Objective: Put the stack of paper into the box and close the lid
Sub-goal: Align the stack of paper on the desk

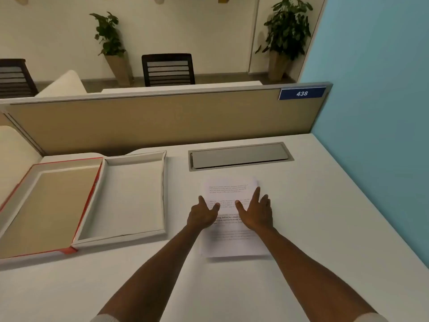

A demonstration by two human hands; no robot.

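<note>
A stack of printed white paper (232, 242) lies flat on the white desk, right of centre. My left hand (202, 213) and my right hand (256, 211) rest over the sheets with fingers spread, holding nothing. To the left stands the box (162, 194), a shallow white tray lying open and empty. Its lid (92, 194), edged in red with a tan inner face, is folded flat to the left of the tray.
A grey cable hatch (240, 155) is set into the desk behind the paper. A tan partition (162, 122) with a blue "438" sign (301, 93) closes the back, and a blue wall (376, 112) stands on the right.
</note>
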